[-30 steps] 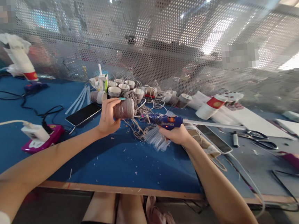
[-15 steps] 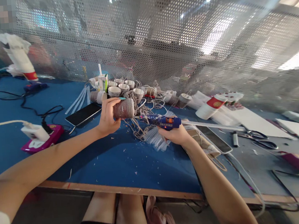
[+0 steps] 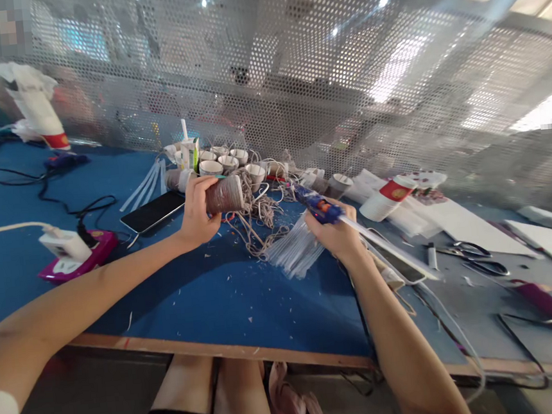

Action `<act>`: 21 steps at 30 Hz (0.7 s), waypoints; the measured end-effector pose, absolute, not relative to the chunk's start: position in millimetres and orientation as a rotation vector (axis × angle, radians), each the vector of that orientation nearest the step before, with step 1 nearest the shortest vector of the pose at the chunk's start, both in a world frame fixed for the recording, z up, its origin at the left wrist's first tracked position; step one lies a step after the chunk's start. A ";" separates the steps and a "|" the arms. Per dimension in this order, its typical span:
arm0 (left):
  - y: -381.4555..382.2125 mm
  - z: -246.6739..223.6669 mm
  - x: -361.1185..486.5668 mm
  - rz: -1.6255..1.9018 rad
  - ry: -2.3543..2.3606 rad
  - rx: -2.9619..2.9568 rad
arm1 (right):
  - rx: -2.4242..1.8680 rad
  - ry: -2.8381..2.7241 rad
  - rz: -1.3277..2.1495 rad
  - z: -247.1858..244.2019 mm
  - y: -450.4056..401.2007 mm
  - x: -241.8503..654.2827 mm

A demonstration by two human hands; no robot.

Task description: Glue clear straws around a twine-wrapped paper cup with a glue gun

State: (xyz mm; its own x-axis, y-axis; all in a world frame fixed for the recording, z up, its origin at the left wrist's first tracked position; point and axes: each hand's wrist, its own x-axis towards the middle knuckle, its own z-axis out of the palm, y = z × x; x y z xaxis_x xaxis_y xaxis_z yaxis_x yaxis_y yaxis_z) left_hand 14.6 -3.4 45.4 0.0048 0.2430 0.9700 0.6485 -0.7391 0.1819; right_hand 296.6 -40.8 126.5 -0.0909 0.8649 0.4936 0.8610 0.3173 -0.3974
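My left hand [image 3: 199, 210] is closed around a paper cup wrapped in grey-brown cord [image 3: 225, 194], held sideways above the table. In my right hand [image 3: 339, 232] is a blue glue gun [image 3: 318, 203], its nozzle tilted up and away to the left, apart from the cup. A long clear glue stick [image 3: 385, 241] sticks out of the gun's back end. Between the hands lies a tangle of grey-brown cord [image 3: 261, 211]. Under the right hand a bundle of clear glue sticks [image 3: 293, 250] rests on the blue table [image 3: 208, 309].
Several cord-wrapped cups [image 3: 211, 167] stand behind the left hand. A phone [image 3: 153, 211] and a magenta power strip [image 3: 80, 255] lie at left. Scissors [image 3: 481, 258] and a red-and-white paper cup [image 3: 387, 197] are at right. A perforated metal screen [image 3: 264, 73] bounds the back.
My right hand has drawn the glue gun away from the cup to the right, and its nozzle now points more upward. My left hand, still holding the cup, has shifted slightly left.
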 end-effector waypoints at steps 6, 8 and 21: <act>-4.4 50.5 15.4 -1.789 -0.974 -1.983 | -2.045 -2.247 -0.366 121.4 -23.0 315.2; -5.0 51.9 16.1 -1.798 -0.937 -1.987 | -1.975 -2.302 -0.352 117.3 -19.4 322.0; -5.9 59.9 21.7 -1.858 -0.918 -2.036 | -1.090 -2.356 1.047 154.8 -51.0 238.0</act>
